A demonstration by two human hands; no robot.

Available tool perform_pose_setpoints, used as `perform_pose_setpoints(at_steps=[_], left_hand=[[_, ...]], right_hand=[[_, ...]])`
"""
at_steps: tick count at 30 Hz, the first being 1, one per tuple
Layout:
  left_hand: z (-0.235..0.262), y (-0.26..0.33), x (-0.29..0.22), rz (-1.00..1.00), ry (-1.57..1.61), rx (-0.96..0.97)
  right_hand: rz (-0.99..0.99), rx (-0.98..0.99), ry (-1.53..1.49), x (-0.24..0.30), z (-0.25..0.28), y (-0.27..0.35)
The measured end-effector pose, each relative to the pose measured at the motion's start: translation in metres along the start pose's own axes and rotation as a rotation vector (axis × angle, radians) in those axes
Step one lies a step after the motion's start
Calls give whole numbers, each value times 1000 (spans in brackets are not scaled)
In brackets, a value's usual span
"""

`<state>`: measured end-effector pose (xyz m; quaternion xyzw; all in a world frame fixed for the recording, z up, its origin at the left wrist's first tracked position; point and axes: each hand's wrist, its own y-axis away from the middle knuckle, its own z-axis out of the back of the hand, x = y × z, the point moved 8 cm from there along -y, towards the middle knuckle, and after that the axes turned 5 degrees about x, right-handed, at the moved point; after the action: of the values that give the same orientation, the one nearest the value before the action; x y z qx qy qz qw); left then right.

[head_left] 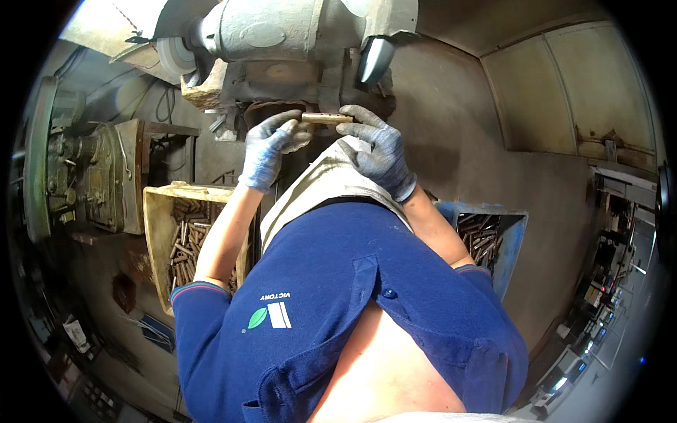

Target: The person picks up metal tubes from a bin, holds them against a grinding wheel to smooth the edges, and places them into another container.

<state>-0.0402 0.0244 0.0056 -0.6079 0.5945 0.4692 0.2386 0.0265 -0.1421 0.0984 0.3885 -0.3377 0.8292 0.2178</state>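
A short brownish metal tube with a row of small dark holes lies level between my hands, in front of the bench grinder. My left hand, in a grey-blue work glove, pinches its left end between thumb and fingers. At the other end, my right hand, gloved alike, grips with thumb and fingertips. Just beyond the tube stands the grinder, with a pale wheel at its left and another wheel under a guard at its right.
By my left arm stands a yellowish bin heaped with short metal pieces. A blue bin by my right elbow holds similar pieces. An old green machine stands farther left. A wall with panels rises at the right.
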Motion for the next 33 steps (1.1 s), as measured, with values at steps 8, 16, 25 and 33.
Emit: perform_pose_setpoints(at_steps=[8, 16, 25, 33], left_hand=[[-19, -11, -2, -133, -234, -124], [-23, -32, 19, -10, -125, -72], [-39, -60, 24, -38, -111, -35], [-34, -92, 56, -21, -104, -19]], right_hand=[[-20, -88, 14, -9, 14, 10], [-3, -162, 86, -22, 19, 22], [-112, -322, 140, -48, 37, 34], [-141, -401, 106, -83, 36, 32]])
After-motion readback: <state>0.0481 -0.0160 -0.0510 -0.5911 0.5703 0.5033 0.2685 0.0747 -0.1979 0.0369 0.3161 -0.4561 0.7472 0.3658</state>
